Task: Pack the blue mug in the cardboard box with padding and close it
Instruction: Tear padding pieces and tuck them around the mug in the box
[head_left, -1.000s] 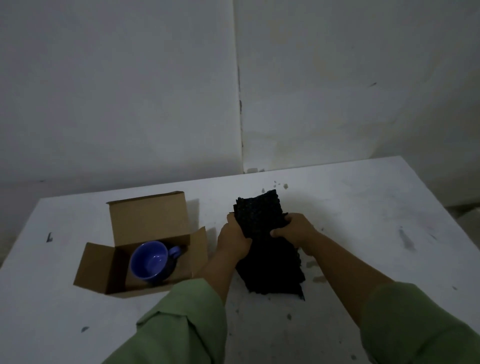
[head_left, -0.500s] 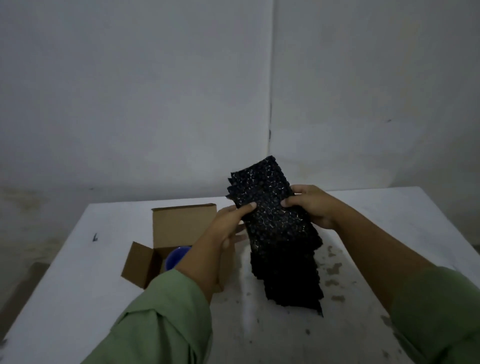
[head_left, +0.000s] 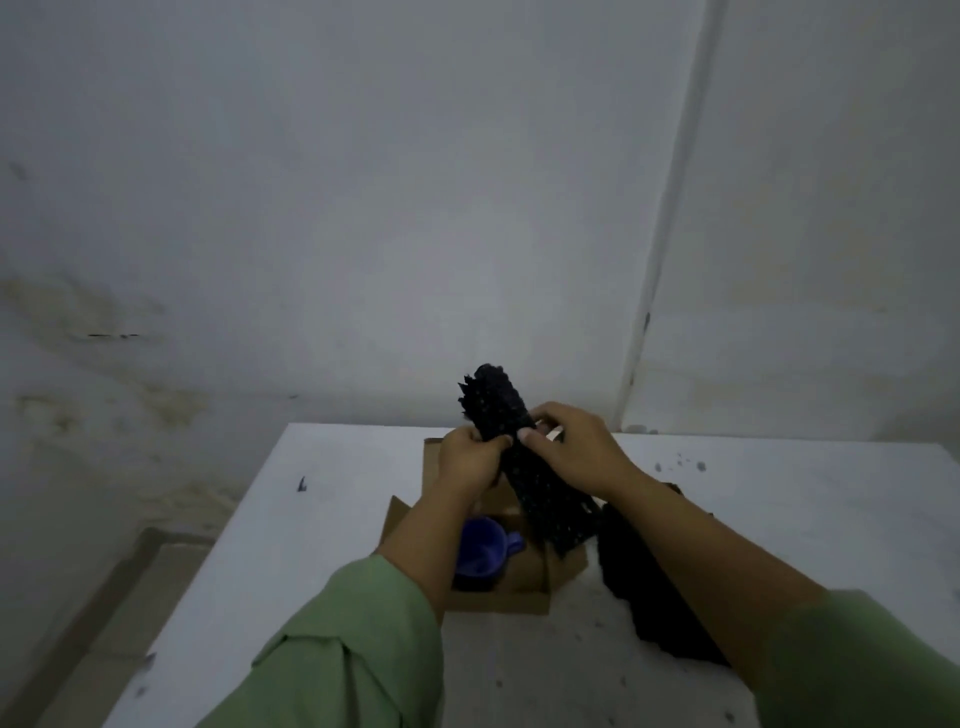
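Note:
A blue mug (head_left: 480, 553) sits inside an open cardboard box (head_left: 524, 597) on the white table, partly hidden by my left forearm. Above the box I hold a sheet of black bubble padding (head_left: 524, 462), squeezed narrow and tilted. My left hand (head_left: 470, 460) grips its left edge and my right hand (head_left: 574, 452) grips its right edge. The sheet's lower end hangs over the box, to the right of the mug.
More black padding (head_left: 649, 597) lies on the white table (head_left: 322, 545) to the right of the box, under my right forearm. Grey walls stand close behind. The table's left edge drops to the floor (head_left: 119, 597).
Both hands have carried the padding sheet left, over the box, and pressed it narrower. The view has swung left, so the box now lies under my arms.

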